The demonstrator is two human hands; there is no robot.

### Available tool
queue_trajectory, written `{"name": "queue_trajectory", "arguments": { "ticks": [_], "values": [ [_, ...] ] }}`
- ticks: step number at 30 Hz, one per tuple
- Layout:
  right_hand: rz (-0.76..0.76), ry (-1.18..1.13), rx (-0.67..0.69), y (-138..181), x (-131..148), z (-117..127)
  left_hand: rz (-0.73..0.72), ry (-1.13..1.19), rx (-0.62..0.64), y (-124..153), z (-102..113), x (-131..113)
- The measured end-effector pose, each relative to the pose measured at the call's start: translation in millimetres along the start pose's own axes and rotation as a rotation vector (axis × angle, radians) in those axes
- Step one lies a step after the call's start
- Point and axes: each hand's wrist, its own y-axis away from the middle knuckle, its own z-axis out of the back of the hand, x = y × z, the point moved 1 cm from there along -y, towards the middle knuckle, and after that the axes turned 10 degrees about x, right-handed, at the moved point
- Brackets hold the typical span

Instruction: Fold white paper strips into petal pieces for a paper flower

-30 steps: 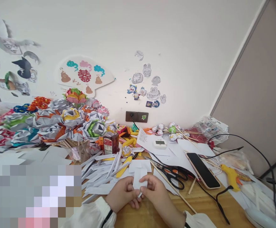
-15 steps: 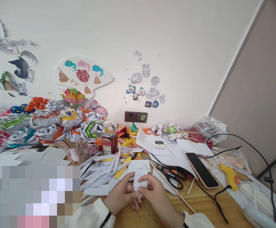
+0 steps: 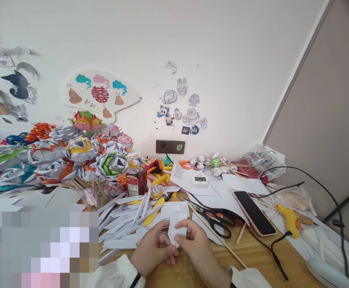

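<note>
Paper point(image 3: 177, 231) is being gripped by fingers point(image 3: 189, 226) of left hand point(image 3: 154, 246) and right hand point(image 3: 194, 241) toward the desk's point(image 3: 170, 278) near edge; scissors point(image 3: 210, 213) are lying nearer its right edge.

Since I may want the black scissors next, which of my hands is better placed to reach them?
Your right hand, I'd say: the black scissors lie on its side, while your left hand is farther off, across the white paper. The right grips that paper, so would likely let go first.
</note>
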Motion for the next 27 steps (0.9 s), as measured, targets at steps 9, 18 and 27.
{"name": "queue_trajectory", "arguments": {
  "ticks": [9, 18, 27],
  "values": [
    [0.008, 0.018, 0.016, 3.1, 3.4, -3.3, -0.002, 0.032, 0.071, 1.4, -0.3, -5.6],
    [0.070, -0.020, 0.032, 4.0, -1.5, -5.1, -0.033, 0.151, 0.073, -0.1, 3.2, 1.4],
    [0.069, 0.112, -0.081, 1.4, -0.1, -5.8, -0.057, 0.063, -0.014, -0.6, -2.2, 3.5]
  ]
}}
